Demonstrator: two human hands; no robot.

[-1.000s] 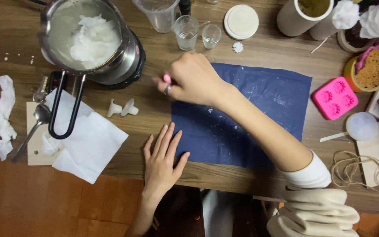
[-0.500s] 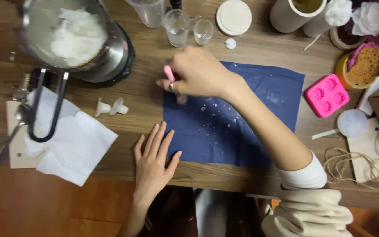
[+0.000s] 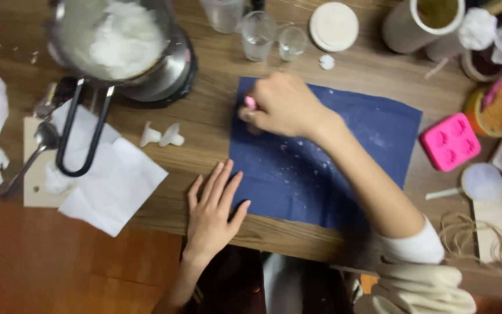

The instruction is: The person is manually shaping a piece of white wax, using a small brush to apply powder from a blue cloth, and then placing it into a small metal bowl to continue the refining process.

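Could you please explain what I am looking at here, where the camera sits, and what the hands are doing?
There is no machine: a camera worn on a person's head looks straight down at their own two bare hands over a wooden table. The left hand lies flat at the corner of a blue cloth speckled with white bits. The right hand is closed around a small pink tool pressed to the cloth. Around them stand a metal pot of white flakes, white paper napkins, a spoon, small glasses and a pink mould.
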